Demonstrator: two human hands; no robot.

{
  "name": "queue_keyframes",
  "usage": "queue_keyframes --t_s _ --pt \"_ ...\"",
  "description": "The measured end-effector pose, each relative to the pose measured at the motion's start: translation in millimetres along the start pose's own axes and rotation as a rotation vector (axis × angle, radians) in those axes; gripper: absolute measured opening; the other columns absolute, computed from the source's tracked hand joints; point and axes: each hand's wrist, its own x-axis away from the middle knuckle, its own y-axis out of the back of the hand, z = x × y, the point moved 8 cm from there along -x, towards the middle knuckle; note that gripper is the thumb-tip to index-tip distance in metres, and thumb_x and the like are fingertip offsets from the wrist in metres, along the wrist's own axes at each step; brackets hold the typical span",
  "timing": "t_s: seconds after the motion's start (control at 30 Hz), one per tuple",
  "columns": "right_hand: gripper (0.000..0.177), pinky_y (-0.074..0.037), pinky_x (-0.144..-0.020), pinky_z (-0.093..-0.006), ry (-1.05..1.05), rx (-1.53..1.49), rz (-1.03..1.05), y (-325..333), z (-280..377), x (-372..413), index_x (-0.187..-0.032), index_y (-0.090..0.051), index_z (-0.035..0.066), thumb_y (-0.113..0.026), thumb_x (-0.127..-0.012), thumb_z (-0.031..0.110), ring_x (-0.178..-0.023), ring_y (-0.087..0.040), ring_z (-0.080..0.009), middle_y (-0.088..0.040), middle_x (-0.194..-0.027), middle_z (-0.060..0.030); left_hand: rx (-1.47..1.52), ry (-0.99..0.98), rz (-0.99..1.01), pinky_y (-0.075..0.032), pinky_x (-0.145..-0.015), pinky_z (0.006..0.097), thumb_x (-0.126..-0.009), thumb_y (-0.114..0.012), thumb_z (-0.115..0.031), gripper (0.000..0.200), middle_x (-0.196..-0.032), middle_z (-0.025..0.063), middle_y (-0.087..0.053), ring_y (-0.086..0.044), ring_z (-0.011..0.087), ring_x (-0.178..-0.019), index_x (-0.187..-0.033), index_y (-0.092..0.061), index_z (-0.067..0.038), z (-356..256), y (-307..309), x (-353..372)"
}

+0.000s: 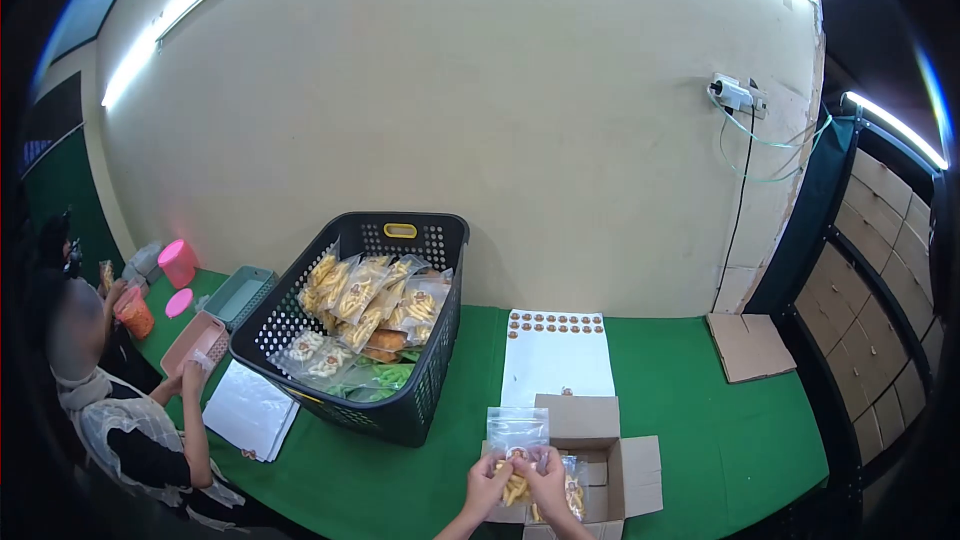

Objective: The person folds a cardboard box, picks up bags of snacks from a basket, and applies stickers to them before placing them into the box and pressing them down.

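My left hand [486, 486] and my right hand [547, 487] both grip a clear zip bag [518, 426] of yellow snack sticks, held upright. Their thumbs press on a small round sticker [517, 454] on the bag's front. Just behind and below my hands stands an open cardboard box [640, 475] with its flaps spread. Another snack bag [574, 488] lies inside it, partly covered by my right hand. Beyond the box is a white sheet [553, 365] with rows of small round brown stickers along its far part.
A black basket [440, 380] full of bagged snacks stands left of centre. Farther left are white sheets [248, 410], a pink tray [195, 340], a green tray [240, 295] and two other people. A flat cardboard piece [752, 347] lies right.
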Motion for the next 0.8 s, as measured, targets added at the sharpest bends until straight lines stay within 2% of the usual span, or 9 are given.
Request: queue_keyframes --t_s 0.13,0.23,0.3,0.4,0.5,0.63,0.7,0.8 --pt "0.017 -0.043 -0.064 -0.0202 -0.312 -0.094 0.119 -5 -7 11 -0.091 -0.057 -0.002 -0.061 -0.078 0.009 -0.075 -0.054 -0.0077 -0.059 -0.081 -0.0041 -0.044 -0.059 -0.022 -0.043 -0.059 0.0197 -0.079 -0.06 -0.014 0.02 -0.078 0.0046 -0.059 -0.053 0.0065 -0.068 -0.089 -0.057 0.003 -3 9 -3" --pt "0.019 -0.042 -0.062 -0.02 -0.258 -0.023 0.138 3 -14 13 -0.093 -0.059 -0.002 -0.06 -0.079 0.01 -0.073 -0.054 -0.0069 -0.06 -0.08 -0.0047 -0.075 -0.02 -0.003 -0.042 -0.056 0.0197 -0.078 -0.061 -0.015 0.02 -0.074 0.0041 -0.059 -0.052 0.0059 -0.065 -0.085 -0.059 0.004 8 9 -5" --pt "0.018 -0.043 -0.06 -0.0196 -0.236 -0.01 0.086 10 -18 12 -0.091 -0.058 -0.002 -0.06 -0.079 0.011 -0.07 -0.054 -0.0071 -0.059 -0.077 -0.0041 -0.191 -0.01 0.01 -0.042 -0.055 0.0196 -0.078 -0.061 -0.016 0.021 -0.072 0.0036 -0.059 -0.051 0.0055 -0.063 -0.084 -0.06 0.004 14 8 -9" --pt "0.016 -0.042 -0.058 -0.0186 -0.193 0.022 0.007 23 -21 13 -0.088 -0.057 -0.002 -0.06 -0.079 0.011 -0.067 -0.053 -0.0064 -0.058 -0.074 -0.0037 -0.143 -0.07 0.026 -0.041 -0.053 0.0194 -0.079 -0.061 -0.018 0.022 -0.069 0.0027 -0.059 -0.05 0.005 -0.061 -0.083 -0.06 0.004 4 -5 -16" --pt "0.014 -0.042 -0.057 -0.0185 -0.148 0.008 -0.053 26 -13 13 -0.085 -0.057 -0.002 -0.059 -0.079 0.01 -0.064 -0.052 -0.0061 -0.057 -0.073 -0.0036 -0.244 -0.04 0.076 -0.043 -0.059 0.0205 -0.081 -0.059 -0.017 0.019 -0.075 0.0038 -0.06 -0.054 0.0072 -0.066 -0.083 -0.06 0.002 5 -12 -23" --pt "0.01 -0.042 -0.057 -0.0189 -0.072 0.004 -0.121 39 -10 12 -0.082 -0.056 -0.002 -0.058 -0.078 0.007 -0.065 -0.052 -0.0067 -0.057 -0.073 -0.0039 -0.171 0.005 0.133 -0.043 -0.059 0.0201 -0.08 -0.059 -0.019 0.022 -0.077 0.0031 -0.06 -0.053 0.0061 -0.068 -0.086 -0.059 0.002 5 -27 -19" --pt "0.009 -0.042 -0.057 -0.0194 -0.095 -0.05 -0.168 46 -13 14 -0.082 -0.056 -0.002 -0.057 -0.078 0.006 -0.065 -0.053 -0.007 -0.057 -0.073 -0.0037 -0.144 0.006 0.175 -0.043 -0.056 0.0193 -0.079 -0.061 -0.02 0.024 -0.074 0.0025 -0.059 -0.052 0.0047 -0.064 -0.087 -0.059 0.002 13 -31 -17" --pt "0.01 -0.044 -0.059 -0.0207 -0.131 -0.089 -0.147 53 -14 16 -0.084 -0.057 -0.002 -0.057 -0.079 0.007 -0.067 -0.054 -0.0075 -0.058 -0.074 -0.0035 -0.063 0.076 0.301 -0.044 -0.063 0.0203 -0.081 -0.059 -0.017 0.021 -0.083 0.0025 -0.058 -0.054 0.0062 -0.073 -0.094 -0.055 -0.001 13 -44 -4"
